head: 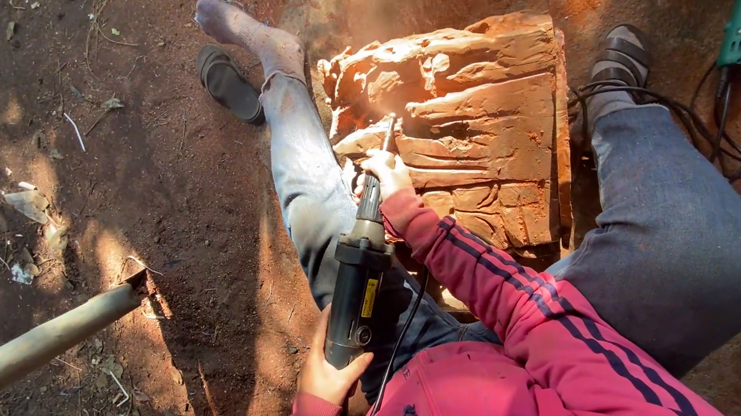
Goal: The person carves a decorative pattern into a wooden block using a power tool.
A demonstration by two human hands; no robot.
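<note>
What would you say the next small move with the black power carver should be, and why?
Probably ease the bit a little further along the groove: the right hand steadies the nose of the black power carver against the carved stone block's left side, while the left hand grips its rear.

Small yellow rectangular label [369,297] on black body of power tool [357,292], near its rear end.

Black handheld grinder [357,276], tip against carved reddish stone slab [478,128] lying flat between the legs
</note>
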